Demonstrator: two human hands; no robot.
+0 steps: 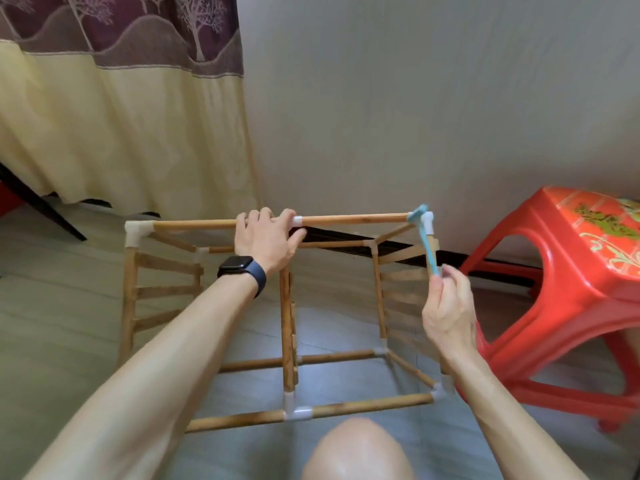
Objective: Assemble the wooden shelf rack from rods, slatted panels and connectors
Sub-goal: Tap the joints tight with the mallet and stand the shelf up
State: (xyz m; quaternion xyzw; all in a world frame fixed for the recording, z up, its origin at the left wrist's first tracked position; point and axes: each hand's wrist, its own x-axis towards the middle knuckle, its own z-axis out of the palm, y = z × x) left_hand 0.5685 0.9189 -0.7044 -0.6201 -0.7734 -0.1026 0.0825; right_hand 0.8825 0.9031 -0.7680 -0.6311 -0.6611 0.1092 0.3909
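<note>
The wooden shelf rack (284, 327) stands on the floor in front of me, built of rods, white connectors and slatted side panels (162, 292). My left hand (266, 237) grips the top front rod (353, 219) at its middle white connector (297, 220). My right hand (448, 306) holds the handle of a small light-blue hammer (424, 233). The hammer's head is at the top right corner connector (428, 223). A second slatted panel (405, 299) forms the right side.
A red plastic stool (571, 289) stands close to the rack's right side. A cream and maroon curtain (121, 116) hangs at the left, and a grey wall (433, 98) runs behind. My bare knee (356, 452) is at the bottom edge.
</note>
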